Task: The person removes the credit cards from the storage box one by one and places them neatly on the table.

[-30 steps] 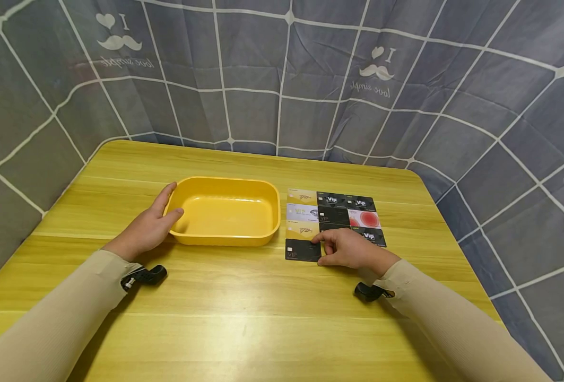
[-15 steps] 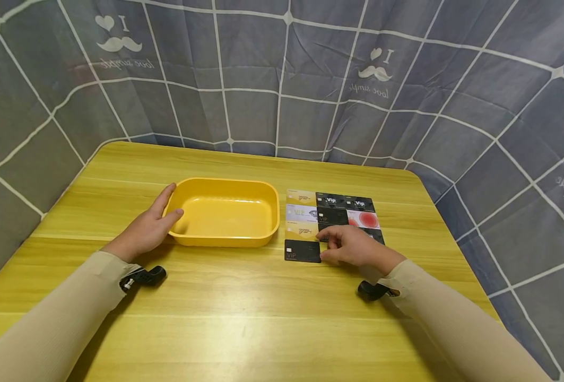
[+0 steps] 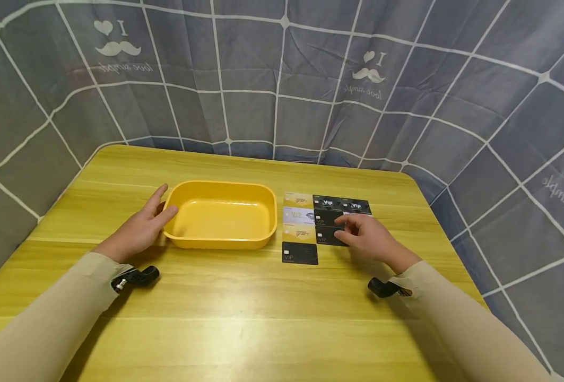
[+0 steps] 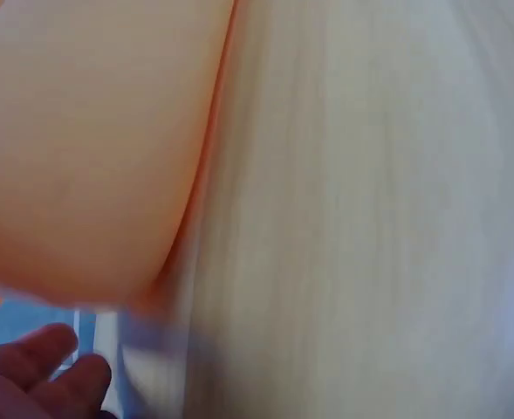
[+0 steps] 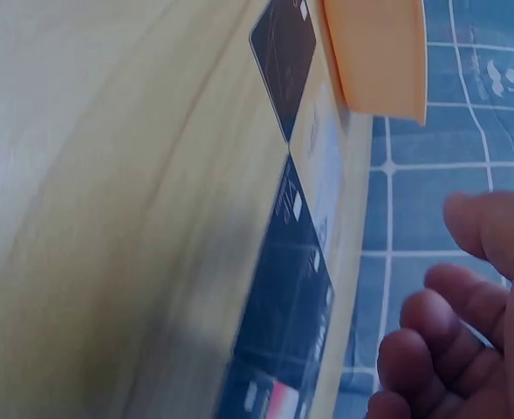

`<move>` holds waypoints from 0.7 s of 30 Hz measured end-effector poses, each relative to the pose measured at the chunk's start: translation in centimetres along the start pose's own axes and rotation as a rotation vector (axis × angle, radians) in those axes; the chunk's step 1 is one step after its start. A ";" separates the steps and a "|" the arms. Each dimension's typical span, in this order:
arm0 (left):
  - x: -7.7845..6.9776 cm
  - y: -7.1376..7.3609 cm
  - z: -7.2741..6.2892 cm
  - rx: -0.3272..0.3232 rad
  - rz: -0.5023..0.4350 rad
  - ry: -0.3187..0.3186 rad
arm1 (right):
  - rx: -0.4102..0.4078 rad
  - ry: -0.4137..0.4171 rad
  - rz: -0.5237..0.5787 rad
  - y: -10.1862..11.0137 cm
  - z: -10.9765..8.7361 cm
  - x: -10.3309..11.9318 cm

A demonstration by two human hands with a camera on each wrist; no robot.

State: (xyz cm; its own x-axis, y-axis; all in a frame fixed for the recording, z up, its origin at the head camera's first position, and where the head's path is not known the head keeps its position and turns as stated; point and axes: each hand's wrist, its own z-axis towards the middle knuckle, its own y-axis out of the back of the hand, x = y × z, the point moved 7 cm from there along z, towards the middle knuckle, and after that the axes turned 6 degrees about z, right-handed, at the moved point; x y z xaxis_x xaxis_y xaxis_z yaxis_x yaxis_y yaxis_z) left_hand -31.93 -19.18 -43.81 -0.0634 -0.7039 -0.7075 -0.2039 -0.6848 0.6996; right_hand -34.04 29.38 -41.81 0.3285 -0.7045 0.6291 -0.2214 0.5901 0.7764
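My left hand point(image 3: 142, 225) is at the left rim of a yellow plastic basin point(image 3: 222, 244), its fingers loosely extended and the thumb by the rim. In the left wrist view the basin point(image 4: 91, 148) fills the upper left, with fingertips of the left hand point(image 4: 43, 380) below. Over the cards hovers my right hand point(image 3: 374, 239), holding nothing, fingers bent loosely. Flat VIP cards lie edge to edge in columns: yellow point(image 3: 298, 233), silver point(image 3: 297, 216) and black point(image 3: 300, 253). The right hand hides most of the right column. The right wrist view shows the black card point(image 5: 283, 262) beside that hand point(image 5: 466, 323).
A light wooden table point(image 3: 224, 323) carries everything. Behind and around it hangs a grey-blue curtain point(image 3: 243, 69) with white grid lines. Black wrist mounts point(image 3: 140, 276) stick out from both beige sleeves point(image 3: 458, 318).
My right hand has moved right and up off the lower cards, uncovering a black card in the middle column. The left hand has shifted slightly left, its thumb drawing back toward the basin's rim.
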 end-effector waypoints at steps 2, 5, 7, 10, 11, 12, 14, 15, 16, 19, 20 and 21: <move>0.3 0.4 0.0 -0.012 0.014 -0.003 | -0.050 -0.020 -0.014 0.7 -0.2 -0.4; 0.6 1.4 -0.1 -0.036 0.051 -0.003 | -0.132 -0.034 -0.040 2.0 -0.5 -0.8; 0.7 2.2 -0.3 -0.053 0.084 -0.006 | -0.182 -0.041 -0.072 2.9 -0.8 -1.1; 0.9 3.5 -0.5 -0.077 0.175 -0.001 | -0.220 -0.045 -0.118 4.1 -0.9 -1.8; 1.0 3.9 -0.5 -0.083 0.212 0.003 | -0.226 -0.048 -0.131 4.5 -0.9 -2.2; 1.2 4.3 -0.6 -0.089 0.248 0.003 | -0.231 -0.047 -0.147 4.8 -0.9 -2.5; 1.6 5.1 -0.6 -0.098 0.314 0.006 | -0.233 -0.048 -0.179 5.3 -0.9 -3.3; 1.8 5.5 -0.7 -0.105 0.341 0.006 | -0.234 -0.048 -0.195 5.6 -0.8 -3.7; 2.0 5.9 -0.7 -0.111 0.367 0.001 | -0.232 -0.054 -0.213 5.9 -0.8 -4.2; 2.4 6.8 -0.8 -0.141 0.446 -0.022 | -0.220 -0.076 -0.255 6.5 -0.7 -5.6; 2.6 7.1 -0.8 -0.152 0.471 -0.033 | -0.213 -0.085 -0.269 6.7 -0.6 -6.1; 2.7 7.3 -0.8 -0.163 0.499 -0.039 | -0.207 -0.094 -0.278 6.9 -0.6 -6.6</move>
State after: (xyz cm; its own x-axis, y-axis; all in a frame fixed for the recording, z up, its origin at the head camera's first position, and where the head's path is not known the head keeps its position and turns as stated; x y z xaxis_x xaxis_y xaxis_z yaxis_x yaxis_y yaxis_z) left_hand -32.85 -26.24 -40.50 -0.1506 -0.9465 -0.2854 0.0143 -0.2907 0.9567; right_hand -37.17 38.31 -40.64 0.2621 -0.8769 0.4029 0.0582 0.4311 0.9004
